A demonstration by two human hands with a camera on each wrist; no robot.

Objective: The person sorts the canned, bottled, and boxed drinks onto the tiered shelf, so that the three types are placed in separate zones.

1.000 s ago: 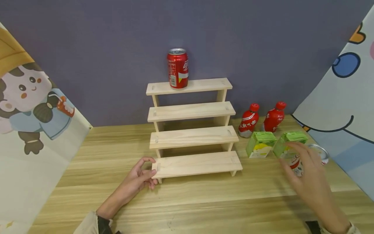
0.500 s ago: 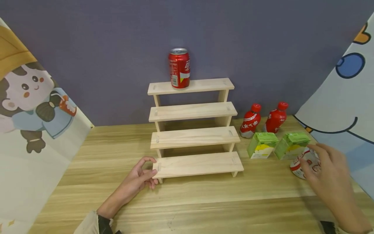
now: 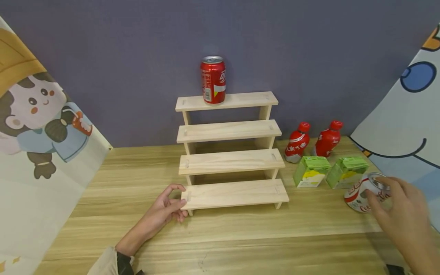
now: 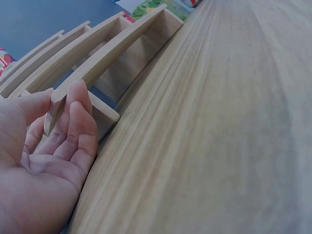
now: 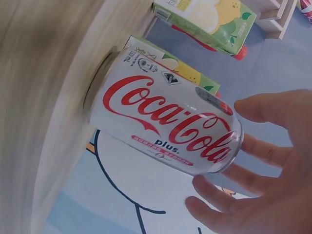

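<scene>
Near edge: beige sleeve [image 3: 103, 261] with a black wrist strap [image 3: 124, 264] at the left forearm, both over the light wood-grain tabletop [image 3: 220, 244].

Left hand [image 3: 166, 209]: grip is pinching the left end of the lowest board of the four-step pale wooden stand [image 3: 237, 194], thumb on top, fingertips below. Left wrist view confirms it. Stand sits mid-tabletop, boards stepping up toward the back.

Right hand [image 3: 403, 208]: grip is spread around the top end of the white cylindrical metal can with red "Coca-Cola plus" lettering [image 3: 357, 196]. Thumb sits on one side of the rim, fingers on the other; cannot tell whether they touch it. The can stands on the tabletop, well right of the stand.

Just beyond the can: two green box cartons with yellow fruit print, side by side. Left carton [image 3: 311, 172] is nearer the stand; right carton [image 3: 347, 172] is just beside the can.

Behind the cartons: two red plastic bottles with red caps and white lettering, left bottle [image 3: 298, 143] and right bottle [image 3: 327, 140], both upright.

Farthest: red cylindrical can with silver top [image 3: 213, 82], upright on the stand's highest board, left of centre. Plain grey-blue backdrop [image 3: 137, 76] behind it, cartoon-printed white panels [image 3: 405, 126] on both sides.
</scene>
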